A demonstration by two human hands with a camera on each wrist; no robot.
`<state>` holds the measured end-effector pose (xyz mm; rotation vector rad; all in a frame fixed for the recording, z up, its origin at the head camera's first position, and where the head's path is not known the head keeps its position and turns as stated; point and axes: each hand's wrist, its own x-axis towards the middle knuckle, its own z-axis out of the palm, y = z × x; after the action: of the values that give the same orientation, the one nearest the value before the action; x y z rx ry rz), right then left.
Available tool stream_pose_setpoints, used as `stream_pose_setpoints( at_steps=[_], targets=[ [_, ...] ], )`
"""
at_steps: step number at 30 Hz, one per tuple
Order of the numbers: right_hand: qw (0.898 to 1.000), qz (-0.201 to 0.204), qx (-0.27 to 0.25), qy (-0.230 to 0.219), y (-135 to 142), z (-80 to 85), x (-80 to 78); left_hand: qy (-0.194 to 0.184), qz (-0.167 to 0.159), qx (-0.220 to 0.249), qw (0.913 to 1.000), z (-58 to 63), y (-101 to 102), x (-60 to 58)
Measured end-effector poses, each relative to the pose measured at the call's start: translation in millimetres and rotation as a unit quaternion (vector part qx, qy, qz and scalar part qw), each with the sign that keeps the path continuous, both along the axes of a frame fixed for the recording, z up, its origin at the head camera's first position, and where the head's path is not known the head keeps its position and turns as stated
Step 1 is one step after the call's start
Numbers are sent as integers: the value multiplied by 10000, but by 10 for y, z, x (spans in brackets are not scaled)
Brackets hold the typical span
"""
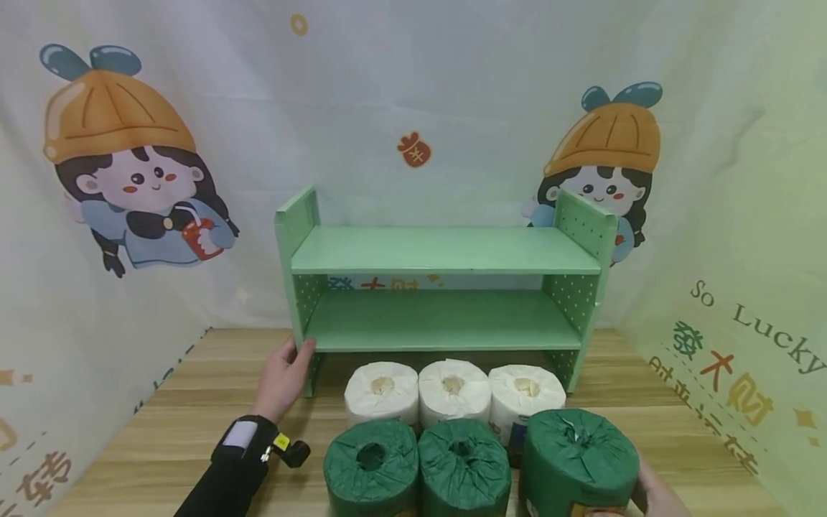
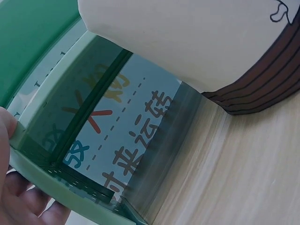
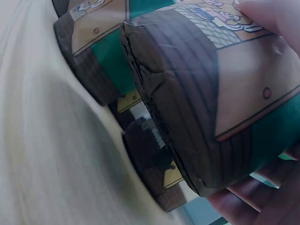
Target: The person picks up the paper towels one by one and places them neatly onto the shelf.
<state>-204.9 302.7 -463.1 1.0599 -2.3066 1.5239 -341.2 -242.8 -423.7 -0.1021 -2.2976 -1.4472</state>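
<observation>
On the wooden table stands a green metal two-tier shelf point(image 1: 446, 319). My left hand point(image 1: 284, 377) grips the front edge of its left side panel, thumb on one side and fingers point(image 2: 54, 213) on the other. At the lower right, a green-wrapped toilet roll point(image 1: 578, 452) is held in my right hand point(image 1: 655, 492), mostly hidden behind it. The right wrist view shows thumb and fingers point(image 3: 243, 206) around this roll point(image 3: 187, 98), its brown base raised off the table. Two more green-wrapped rolls, left point(image 1: 371, 467) and middle point(image 1: 463, 467), stand beside it.
A row of white-wrapped rolls, left point(image 1: 381, 409), middle point(image 1: 454, 409) and right point(image 1: 526, 395), stands between the green rolls and the shelf. Behind the shelf hangs a printed cloth point(image 1: 413, 86), which also encloses the table point(image 1: 174, 402) on both sides.
</observation>
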Motion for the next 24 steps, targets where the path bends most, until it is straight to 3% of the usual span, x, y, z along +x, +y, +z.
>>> stream_pose_setpoints(
  at_steps=[2,5,9,12,19,24],
  targets=[
    [9991,-364,69,-230,-22,68,64,14,-16,23,10000,-3,1,-8],
    [9983,-455,28,-375,-40,155,119,61,-38,25,10000,-1,4,-17],
    [9916,-933,52,-899,-94,297,185,106,-19,-5,9999,6,0,-20],
    [9911,-1014,9,-867,-148,426,197,81,-9,-11,10000,15,-1,-13],
    [9947,-761,-172,-672,-329,762,122,41,4,-13,10000,27,-2,3],
    [9968,-731,-138,-309,-462,946,20,24,35,-48,10000,24,-4,22]
  ],
)
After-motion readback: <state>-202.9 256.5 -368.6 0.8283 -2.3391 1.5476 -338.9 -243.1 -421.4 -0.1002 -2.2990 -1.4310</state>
